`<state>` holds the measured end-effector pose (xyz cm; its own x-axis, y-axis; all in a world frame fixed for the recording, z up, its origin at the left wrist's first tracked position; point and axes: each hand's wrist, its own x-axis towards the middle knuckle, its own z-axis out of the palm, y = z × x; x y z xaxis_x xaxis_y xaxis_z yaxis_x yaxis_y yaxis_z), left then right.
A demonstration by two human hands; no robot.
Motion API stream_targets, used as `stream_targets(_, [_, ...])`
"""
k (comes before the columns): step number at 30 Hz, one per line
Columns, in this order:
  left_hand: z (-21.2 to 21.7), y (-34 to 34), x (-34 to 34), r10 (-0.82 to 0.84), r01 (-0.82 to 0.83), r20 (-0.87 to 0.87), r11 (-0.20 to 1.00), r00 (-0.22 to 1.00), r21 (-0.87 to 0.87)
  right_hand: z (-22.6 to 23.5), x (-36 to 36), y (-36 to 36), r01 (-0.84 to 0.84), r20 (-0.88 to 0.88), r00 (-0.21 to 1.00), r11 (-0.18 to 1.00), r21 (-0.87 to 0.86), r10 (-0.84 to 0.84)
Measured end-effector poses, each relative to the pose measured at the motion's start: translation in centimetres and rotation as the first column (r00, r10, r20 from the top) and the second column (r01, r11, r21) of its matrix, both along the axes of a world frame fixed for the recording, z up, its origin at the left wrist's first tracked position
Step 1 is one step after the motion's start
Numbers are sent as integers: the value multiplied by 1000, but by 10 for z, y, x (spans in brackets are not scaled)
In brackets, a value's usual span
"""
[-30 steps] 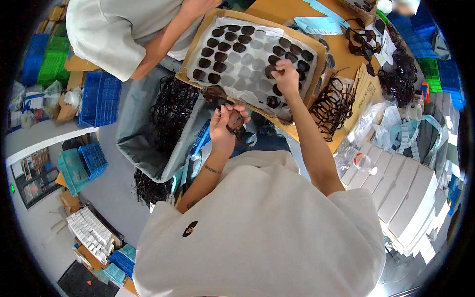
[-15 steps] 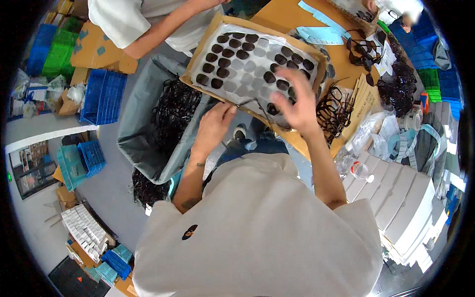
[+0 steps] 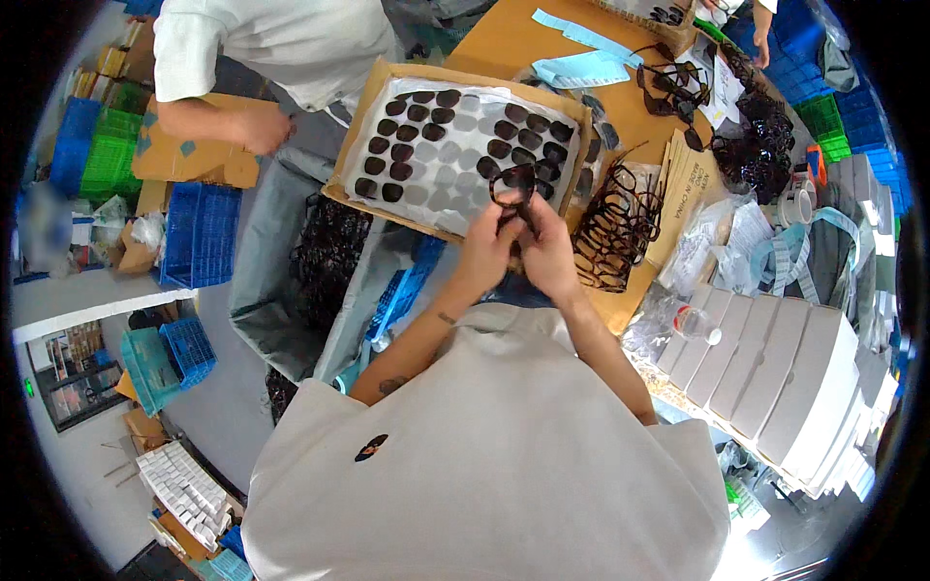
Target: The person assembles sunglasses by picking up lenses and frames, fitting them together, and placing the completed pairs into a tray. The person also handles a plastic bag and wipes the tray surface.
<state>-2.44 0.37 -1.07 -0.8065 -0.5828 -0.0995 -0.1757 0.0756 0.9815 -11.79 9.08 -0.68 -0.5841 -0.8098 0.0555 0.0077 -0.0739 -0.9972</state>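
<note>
Grey floor (image 3: 208, 407), brown worktable (image 3: 513, 44), blue crates (image 3: 199, 232) at left.

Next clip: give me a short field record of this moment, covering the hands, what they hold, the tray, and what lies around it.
left hand: grips a black glasses frame from the left
right hand: grips the same frame from the right
tray: cardboard, rows of dark lenses, some slots bare
right of tray: pile of black frames
left of tray: grey bag holding more dark frames
far right: row of white boxes
other person: stands across the tray
</note>
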Motion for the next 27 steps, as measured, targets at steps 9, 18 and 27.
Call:
stream_targets(9, [-14,-16,-5,239,-138,-410,955,880,261,-7,7,-20,8,733,676,996,91,-72])
stream_targets(18, [-9,-45,53,481,-505,-283,863,830,-16,-28,41,-76,-310,368,894,946,95,256])
stream_targets(27, [-22,-98,208,857,-742,-265,516,442,429,-110,-15,-184,171,-741,668,953,251,76])
